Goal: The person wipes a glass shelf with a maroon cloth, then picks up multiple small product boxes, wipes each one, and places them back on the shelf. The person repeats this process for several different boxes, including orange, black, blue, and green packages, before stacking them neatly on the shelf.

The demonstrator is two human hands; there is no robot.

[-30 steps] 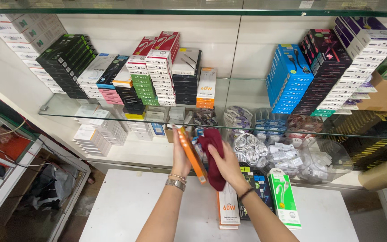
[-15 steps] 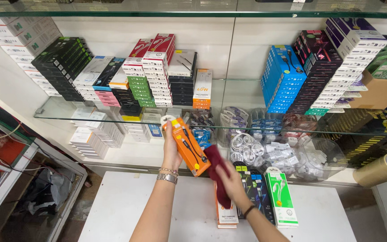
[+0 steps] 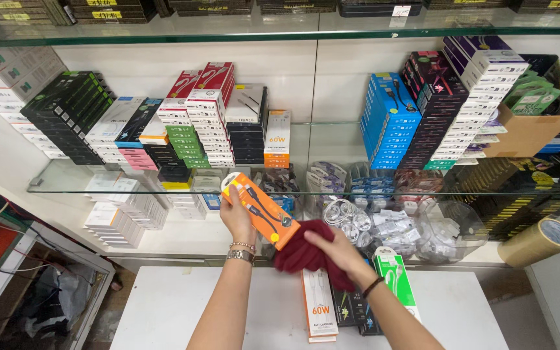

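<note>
Slip risk first: orange cable box [image 3: 262,210] pinched only at its upper-left end by left hand [image 3: 238,217], thumb on the face and fingers behind, far end unsupported. Likely to twist out of that pinch if pressed hard by the dark red cloth [image 3: 306,254]. Cloth bunched in right hand [image 3: 337,249], fist closed around it, touching or nearly touching the lower-right end of the box; contact hard to judge from above. Possible fall onto the white-and-orange boxes [image 3: 319,303] and green package [image 3: 395,282] lying below the front edge of the glass shelf [image 3: 98,186]. Possible snag, too, against that shelf edge, just behind the box, or a knock to the bagged cables [image 3: 384,223] beneath the shelf. Box held in the air just in front of the shelf edge, printed face up toward the camera. Long axis diagonal: from upper left, near the shelf edge, down to lower right, away from it and toward the person. Hang-tab end probably uppermost, at the left hand.
</note>
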